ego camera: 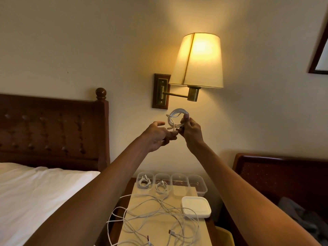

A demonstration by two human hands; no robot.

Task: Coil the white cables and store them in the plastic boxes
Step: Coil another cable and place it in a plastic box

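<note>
Two hands raised below the lamp [200,59]: our right grip [190,132] pinches the coiled white cable [177,115]. The left grip [157,136] is half-curled at its plug end, and we can't tell contact. Loose cables [158,211] on the table [175,199] are cut off below.

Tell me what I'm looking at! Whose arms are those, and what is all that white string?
Those are a person's own arms. A small camera sits on their head, so this one picture shows what they see. The right hand holds up a white cable wound into a coil, in front of a lit lamp. The left hand is beside its loose end; I cannot tell if it touches. Below, on a table, lie tangled cables. Behind them stand four clear boxes: the two on the left each hold a coiled cable, the others look empty. A white lid lies nearby.
</note>
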